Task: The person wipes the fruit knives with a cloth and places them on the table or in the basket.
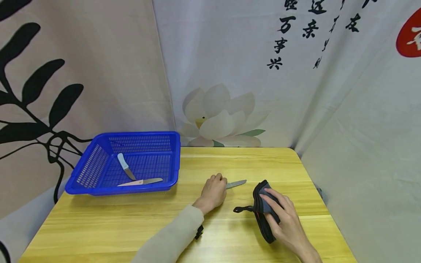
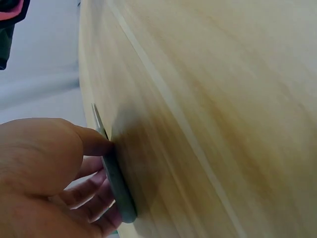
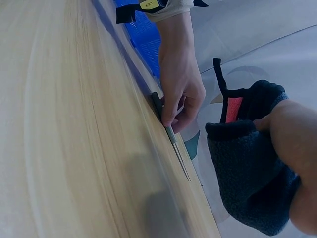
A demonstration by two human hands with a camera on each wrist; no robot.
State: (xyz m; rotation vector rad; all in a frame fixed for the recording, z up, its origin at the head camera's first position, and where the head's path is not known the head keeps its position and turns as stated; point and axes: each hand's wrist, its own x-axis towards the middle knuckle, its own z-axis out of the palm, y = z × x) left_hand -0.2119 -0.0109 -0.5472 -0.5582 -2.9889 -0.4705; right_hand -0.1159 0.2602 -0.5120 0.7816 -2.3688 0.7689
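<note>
Two knives are contained in the blue plastic mesh basket (image 1: 141, 136): one with a pale blue handle (image 1: 126, 166), one with a pale pinkish handle (image 1: 140, 182). These are judged done. A third knife, with a grey-green handle (image 2: 115, 181), is outside the basket, on or just above the yellow wood-grain table (image 1: 197, 164); its handle is pinched between thumb and fingers of the left hand (image 1: 212, 193). A folded dark grey cloth piece with black edging and a loop (image 3: 247, 168) is gripped by the right hand (image 1: 287, 219). Both held items are judged outstanding.
</note>
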